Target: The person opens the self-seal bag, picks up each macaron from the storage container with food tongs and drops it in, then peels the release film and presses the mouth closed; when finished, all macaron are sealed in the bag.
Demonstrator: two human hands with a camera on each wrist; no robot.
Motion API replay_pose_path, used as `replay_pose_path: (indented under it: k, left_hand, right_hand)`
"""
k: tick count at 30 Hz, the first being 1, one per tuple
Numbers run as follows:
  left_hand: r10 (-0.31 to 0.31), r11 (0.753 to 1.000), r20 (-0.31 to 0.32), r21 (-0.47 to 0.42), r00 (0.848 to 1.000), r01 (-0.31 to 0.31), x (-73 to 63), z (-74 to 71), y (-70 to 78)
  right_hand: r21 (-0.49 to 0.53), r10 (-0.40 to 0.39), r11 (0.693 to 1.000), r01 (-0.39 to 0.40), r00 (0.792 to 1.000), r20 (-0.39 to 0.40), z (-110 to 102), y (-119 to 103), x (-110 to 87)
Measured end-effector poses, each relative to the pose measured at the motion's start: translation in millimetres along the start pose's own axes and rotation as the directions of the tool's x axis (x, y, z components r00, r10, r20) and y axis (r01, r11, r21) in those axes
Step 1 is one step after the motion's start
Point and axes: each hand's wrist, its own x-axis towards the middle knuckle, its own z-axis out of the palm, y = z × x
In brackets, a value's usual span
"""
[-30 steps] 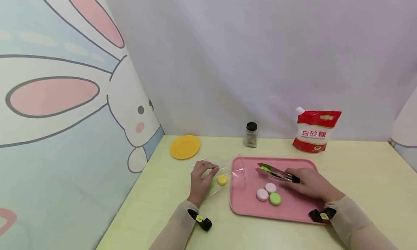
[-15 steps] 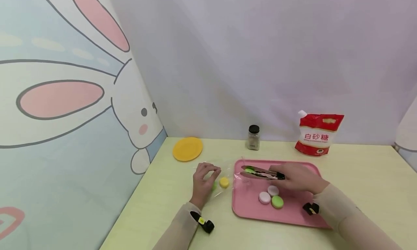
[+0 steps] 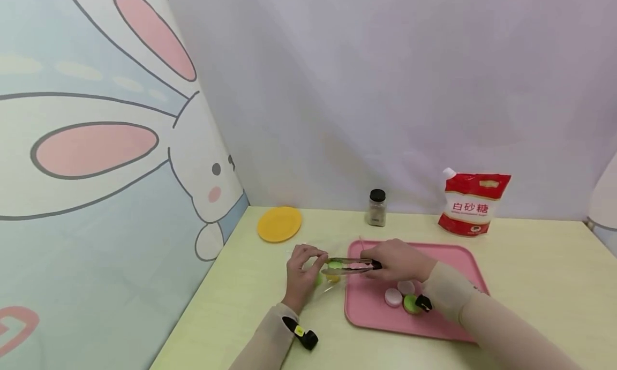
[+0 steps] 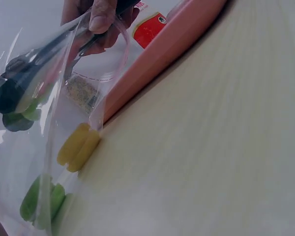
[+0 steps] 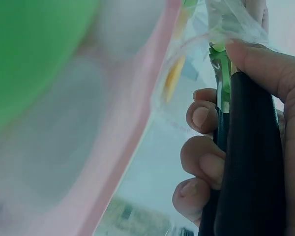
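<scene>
My left hand [image 3: 301, 276] pinches the edge of a clear plastic bag [image 4: 59, 105] and holds it up. A yellow macaron [image 4: 78, 147] and a green macaron [image 4: 42, 201] sit low in the bag. My right hand [image 3: 397, 260] grips the black handles of metal tongs [image 3: 377, 264]. Between the tong tips is another green macaron [image 3: 336, 264]; the left wrist view shows tips and macaron within the bag, above the yellow one. On the pink tray [image 3: 371, 322] under my right arm lie two pale pink macarons [image 3: 392, 297] and a green one [image 3: 412, 304].
An orange plate [image 3: 279, 224] is at the table's back left. Against the back wall stand a black-lidded jar [image 3: 377, 209] and a red and white sugar pouch [image 3: 474, 204]. The tray's left rim borders the bag's mouth.
My right hand has carried the tongs and green macaron leftward from over the tray into the bag. My left hand keeps its pinch on the bag.
</scene>
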Motion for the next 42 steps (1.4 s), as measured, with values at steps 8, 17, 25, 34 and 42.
replay_pose_path:
  k: [8,17,25,34,42]
  left_hand:
    - [0.021,1.000,-0.033,-0.007,0.999,-0.021,-3.2,0.1,-0.5]
    - [0.023,1.000,-0.028,-0.003,0.999,-0.023,-2.8,-1.0,3.7]
    - [-0.001,1.000,-0.010,0.011,1.000,0.001,-2.2,-2.9,3.2]
    - [-0.014,1.000,-0.016,0.025,1.000,0.014,2.5,-4.7,6.1]
    - [-0.017,1.000,-0.010,0.018,1.000,0.018,2.2,-1.7,7.3]
  right_hand:
    - [-0.023,-0.027,0.999,0.028,1.000,0.003,6.5,-13.1,12.5]
    - [-0.047,0.016,0.999,-0.016,1.000,-0.005,7.0,-18.6,11.9]
    - [-0.039,0.054,0.998,-0.053,0.998,0.025,-2.5,-16.3,4.6]
    - [-0.033,0.110,0.993,-0.109,0.993,0.033,-13.6,-11.0,-8.1]
    - [0.007,0.178,0.984,-0.178,0.984,0.003,-17.2,-2.1,-40.0]
